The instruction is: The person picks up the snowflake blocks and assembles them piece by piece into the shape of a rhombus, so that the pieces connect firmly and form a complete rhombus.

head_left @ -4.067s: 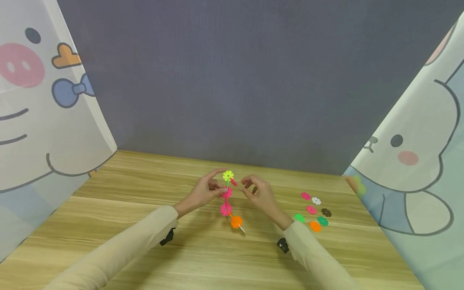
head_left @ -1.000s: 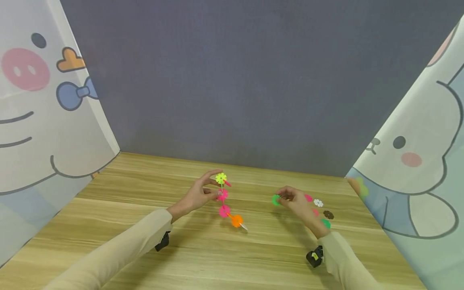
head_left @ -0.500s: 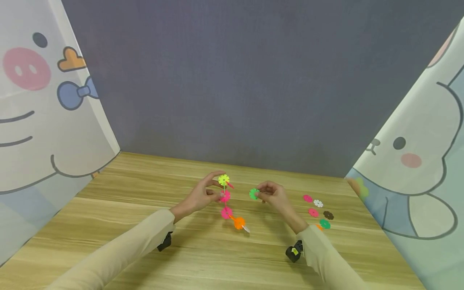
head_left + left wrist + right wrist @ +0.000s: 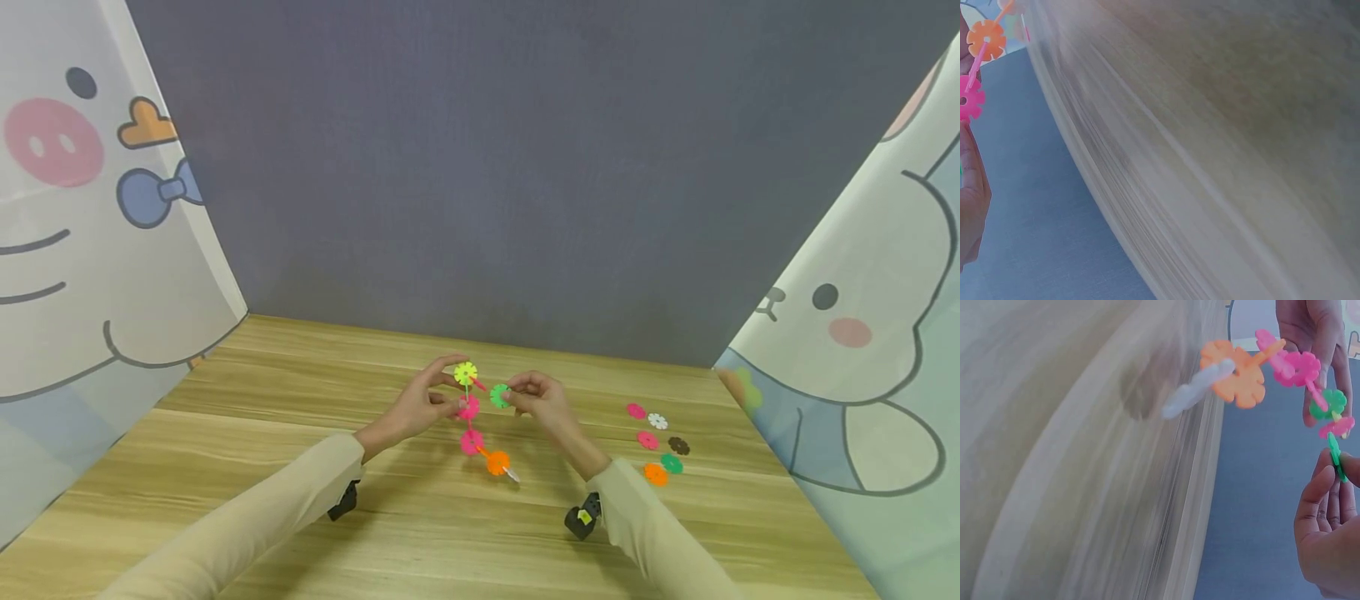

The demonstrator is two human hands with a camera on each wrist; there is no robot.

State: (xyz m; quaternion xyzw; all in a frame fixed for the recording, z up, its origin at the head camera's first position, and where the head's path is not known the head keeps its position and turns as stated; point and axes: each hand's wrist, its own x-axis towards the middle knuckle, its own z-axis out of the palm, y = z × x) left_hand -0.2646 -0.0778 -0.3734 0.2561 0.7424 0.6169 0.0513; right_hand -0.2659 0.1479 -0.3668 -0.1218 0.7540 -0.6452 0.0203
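Note:
My left hand (image 4: 417, 407) pinches a pink disc in a hanging chain of notched plastic flower discs, slotted together at angles. A yellow disc (image 4: 466, 373) is at the top with a red-pink disc (image 4: 479, 384) seen edge-on beside it. Lower come another pink disc (image 4: 472, 442), an orange disc (image 4: 498, 463) and a white disc (image 4: 513, 476). Between thumb and fingers, my right hand (image 4: 544, 405) holds a loose green disc (image 4: 499, 396) just right of the chain. The right wrist view shows this green disc (image 4: 1334, 453) edge-on, close to the red-pink disc (image 4: 1337, 427); contact is unclear.
Several loose discs lie at the right of the wooden table (image 4: 420, 533): pink, a white disc (image 4: 657, 421), a brown disc (image 4: 678, 445), a dark green disc (image 4: 671, 463) and an orange disc (image 4: 656, 474). A grey panel (image 4: 480, 183) stands behind.
My right hand has left the chain, taken the green disc from the loose group and carried it left to the chain's side. My left hand keeps its hold, shifting only slightly.

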